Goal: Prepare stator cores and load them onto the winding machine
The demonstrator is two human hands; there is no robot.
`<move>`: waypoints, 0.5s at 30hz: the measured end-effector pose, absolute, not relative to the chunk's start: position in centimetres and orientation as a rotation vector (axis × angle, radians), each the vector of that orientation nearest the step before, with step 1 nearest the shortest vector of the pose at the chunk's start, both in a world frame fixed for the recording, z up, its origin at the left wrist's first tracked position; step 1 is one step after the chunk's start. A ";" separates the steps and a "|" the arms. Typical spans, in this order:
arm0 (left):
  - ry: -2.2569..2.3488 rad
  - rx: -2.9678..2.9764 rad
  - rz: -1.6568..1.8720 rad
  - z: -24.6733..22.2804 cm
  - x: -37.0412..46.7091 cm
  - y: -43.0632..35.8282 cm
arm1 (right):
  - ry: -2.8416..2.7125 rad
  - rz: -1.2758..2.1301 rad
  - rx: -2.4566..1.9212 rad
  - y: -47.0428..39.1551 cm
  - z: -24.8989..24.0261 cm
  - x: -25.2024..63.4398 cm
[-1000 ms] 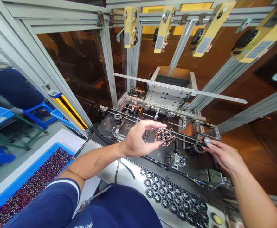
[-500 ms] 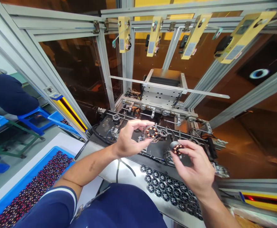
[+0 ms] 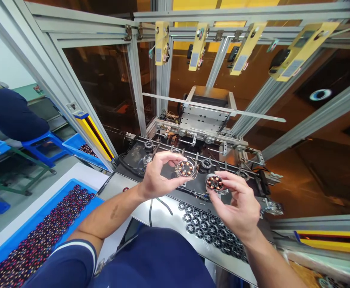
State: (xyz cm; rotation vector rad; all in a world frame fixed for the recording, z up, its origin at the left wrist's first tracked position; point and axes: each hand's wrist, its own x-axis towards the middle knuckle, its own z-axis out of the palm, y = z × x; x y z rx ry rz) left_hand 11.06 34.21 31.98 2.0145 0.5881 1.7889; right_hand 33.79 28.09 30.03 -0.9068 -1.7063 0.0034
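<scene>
Between thumb and fingers my left hand point(image 3: 159, 176) pinches a round motor stator point(image 3: 185, 169) with copper coils, its thin wires trailing around the rim. To its right, my right hand point(image 3: 238, 196) grips a second motor stator point(image 3: 214, 183), set in what looks like a grey ring and facing me. The two parts are held apart, above the front of the black machine fixture point(image 3: 133, 158). Just behind them a round holder point(image 3: 205, 165) on the fixture shows. Under my right hand, rows of black round parts with star-shaped centres point(image 3: 205, 226) lie on the metal ledge point(image 3: 163, 224).
A blue tray point(image 3: 68, 190) full of coil parts stands at left. Pliers-like dark handles point(image 3: 151, 212) lie on the ledge. Yellow balancer boxes point(image 3: 197, 50) hang from the frame above. Yellow safety strips point(image 3: 95, 136) flank the opening. A seated person point(image 3: 13, 114) is far left.
Both hands have shifted slightly left, and the right-hand stator has turned more toward me and come nearer the left one. The round holder behind is more exposed.
</scene>
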 end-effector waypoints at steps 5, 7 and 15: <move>0.694 1.994 1.819 31.0 9.6 33.4 | -1.762 0.052 -0.920 28.0 29.7 33.4; 0.867 1.965 1.769 29.3 7.8 32.9 | -1.811 0.098 -0.956 28.1 28.3 32.5; 1.901 1.560 1.244 15.1 -3.2 26.5 | -2.159 0.486 -0.873 27.6 13.7 23.0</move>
